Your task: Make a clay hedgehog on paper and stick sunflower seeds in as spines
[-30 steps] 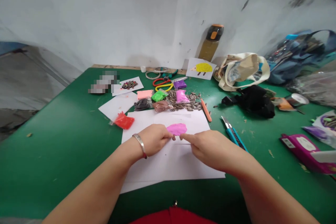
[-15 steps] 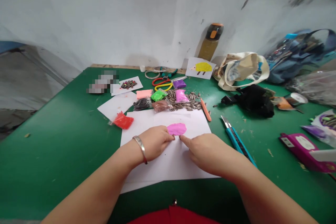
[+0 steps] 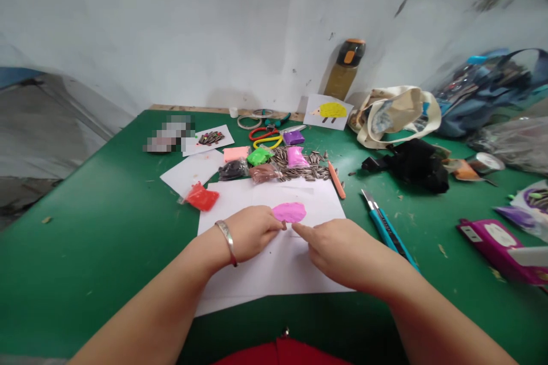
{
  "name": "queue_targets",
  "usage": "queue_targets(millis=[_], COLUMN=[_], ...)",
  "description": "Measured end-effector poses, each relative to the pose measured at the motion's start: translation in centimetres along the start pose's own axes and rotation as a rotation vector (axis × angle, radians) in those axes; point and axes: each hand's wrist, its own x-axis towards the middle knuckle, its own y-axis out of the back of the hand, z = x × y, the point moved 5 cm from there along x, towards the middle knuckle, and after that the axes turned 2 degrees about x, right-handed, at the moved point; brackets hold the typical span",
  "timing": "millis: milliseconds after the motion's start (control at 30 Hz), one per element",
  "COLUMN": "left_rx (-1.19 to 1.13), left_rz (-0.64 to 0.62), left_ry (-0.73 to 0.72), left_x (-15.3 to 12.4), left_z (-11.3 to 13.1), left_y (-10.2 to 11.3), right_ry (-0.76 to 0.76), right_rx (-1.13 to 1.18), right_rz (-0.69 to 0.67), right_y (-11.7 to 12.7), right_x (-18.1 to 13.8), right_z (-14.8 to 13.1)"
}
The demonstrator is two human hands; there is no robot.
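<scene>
A: How did the left hand (image 3: 250, 234) stand?
B: Half closed, fingers bunched, tips at the left end of the pink clay (image 3: 290, 213). Brown bit (image 3: 284, 226) right by them; couldn't tell if it was gripped.
A: And the right hand (image 3: 342, 248)?
B: Index finger extended, tip just short of the clay's near edge, other fingers curled under. Any hold there was hidden.
A: Clay's position?
B: Flat on the white paper (image 3: 274, 276), ahead of and between the hands.
A: Surroundings?
B: Green counter (image 3: 128, 228). Seeds (image 3: 314, 171) lay beyond the paper, red packet (image 3: 203, 197) at its far left corner, cutter (image 3: 387, 231) to the right, blade out.
</scene>
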Motion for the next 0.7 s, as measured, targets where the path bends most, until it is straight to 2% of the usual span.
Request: queue_targets(millis=[233,567,700], left_rx=[-0.008,-0.038,-0.044], left_rz=[0.059,0.059,0.053], left_ry=[0.092,0.078,0.092], left_x=[0.2,0.3,0.3], left_z=[-1.4,-1.2,-1.3], left_y=[0.4,0.4,0.3], right_ry=[0.041,0.033,0.034], right_rx=[-0.037,-0.024,0.007], right_rz=[-0.003,-0.012,-0.056], right_y=[-1.0,-1.0,-1.0], right_x=[0.8,0.6,0.7], right_z=[-0.8,-0.8,-0.5])
